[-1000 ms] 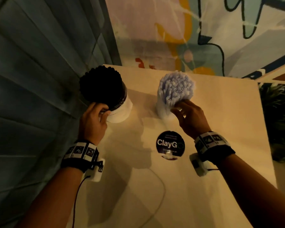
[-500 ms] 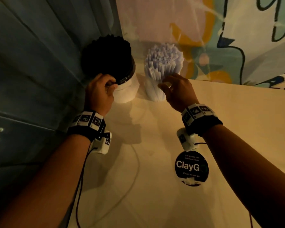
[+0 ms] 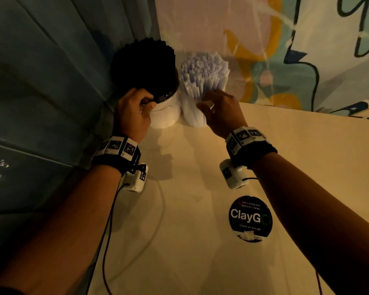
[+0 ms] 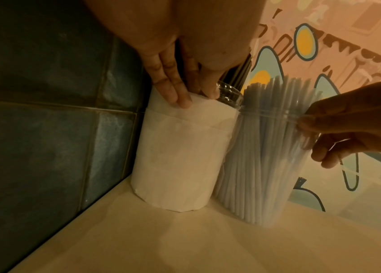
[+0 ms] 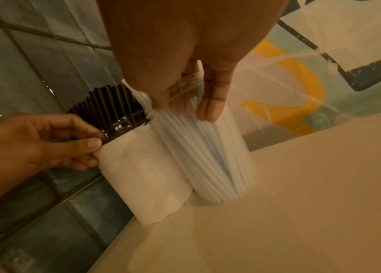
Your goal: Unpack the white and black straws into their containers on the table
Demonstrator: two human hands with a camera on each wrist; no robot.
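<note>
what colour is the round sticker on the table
Black with white "ClayG" lettering, the round sticker on the cream table; clearest in the head view.

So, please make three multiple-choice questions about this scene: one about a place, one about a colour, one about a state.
1. Where does the container of black straws stand?
A. In the corner by the tiled wall
B. On the round ClayGo sticker
C. At the table's near edge

2. What colour is the paper wrapped round that container?
A. Black
B. White
C. Yellow

3. What is the right hand doing?
A. Lying flat on the table
B. Pinching the clear container of white straws
C. Lifting the sticker

Answers: 1 A, the left wrist view shows it against the blue tiled wall. 2 B, the wrap looks white in both wrist views. 3 B, its thumb and fingers close on the container's upper part.
</note>
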